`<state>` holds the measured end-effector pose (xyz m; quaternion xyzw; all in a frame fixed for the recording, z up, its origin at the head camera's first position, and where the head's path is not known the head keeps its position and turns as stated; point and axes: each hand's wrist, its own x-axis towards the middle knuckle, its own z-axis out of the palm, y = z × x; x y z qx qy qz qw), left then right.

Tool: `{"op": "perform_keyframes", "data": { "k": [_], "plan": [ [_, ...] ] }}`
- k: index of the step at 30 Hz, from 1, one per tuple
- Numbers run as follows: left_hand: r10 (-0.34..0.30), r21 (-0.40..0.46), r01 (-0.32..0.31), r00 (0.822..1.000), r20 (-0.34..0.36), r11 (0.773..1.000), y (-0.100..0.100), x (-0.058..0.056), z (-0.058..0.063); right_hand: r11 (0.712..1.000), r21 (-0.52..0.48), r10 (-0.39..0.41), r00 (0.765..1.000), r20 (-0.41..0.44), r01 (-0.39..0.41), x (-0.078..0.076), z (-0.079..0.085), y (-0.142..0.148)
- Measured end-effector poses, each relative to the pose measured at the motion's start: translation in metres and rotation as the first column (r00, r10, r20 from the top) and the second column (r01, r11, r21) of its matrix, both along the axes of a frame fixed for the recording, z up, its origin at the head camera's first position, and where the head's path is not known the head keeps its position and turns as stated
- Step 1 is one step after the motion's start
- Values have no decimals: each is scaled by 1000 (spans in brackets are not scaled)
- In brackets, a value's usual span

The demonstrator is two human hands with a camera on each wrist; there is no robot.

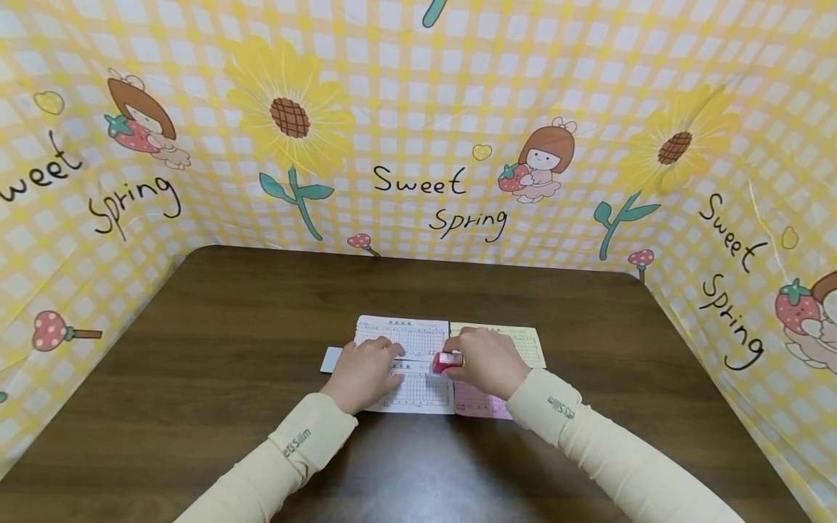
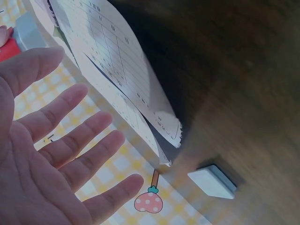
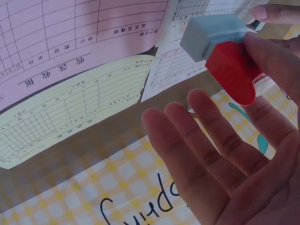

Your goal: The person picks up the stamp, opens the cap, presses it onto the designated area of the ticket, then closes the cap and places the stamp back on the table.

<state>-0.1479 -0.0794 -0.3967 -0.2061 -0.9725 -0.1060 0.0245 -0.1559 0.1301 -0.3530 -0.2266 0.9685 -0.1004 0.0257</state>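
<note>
Four-part paper forms printed with grids lie together on the table: an upper white form (image 1: pixel 418 338), a lower white form (image 1: pixel 428 396), a yellow form (image 1: pixel 526 350) and a pink form (image 1: pixel 480 401). My right hand (image 1: pixel 489 361) pinches a red stamp (image 3: pixel 232 70) with a pale grey-blue base (image 3: pixel 206 35) between thumb and index finger, the other fingers extended. The stamp stands over the inner edge of the white forms. My left hand (image 1: pixel 366 372), fingers straight and spread, lies over the left part of the white forms. Their edges curl up in the left wrist view.
A small pale flat block (image 2: pixel 213 182) lies on the table just left of the forms. The dark wooden table (image 1: pixel 261 305) is bordered at the back and sides by a yellow checked cloth (image 1: pixel 405 109) with printed flowers.
</note>
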Motion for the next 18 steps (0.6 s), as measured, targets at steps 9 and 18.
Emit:
{"op": "perform_keyframes", "data": {
  "k": [9,18],
  "plan": [
    [-5,-7,5,1000,-7,1000,1,2,-3,1000,16,-2,1000,7,2,8,-2,2],
    [-17,0,17,1000,-20,1000,1,4,-4,1000,3,27,1000,6,-27,12,-7,2]
  ]
}}
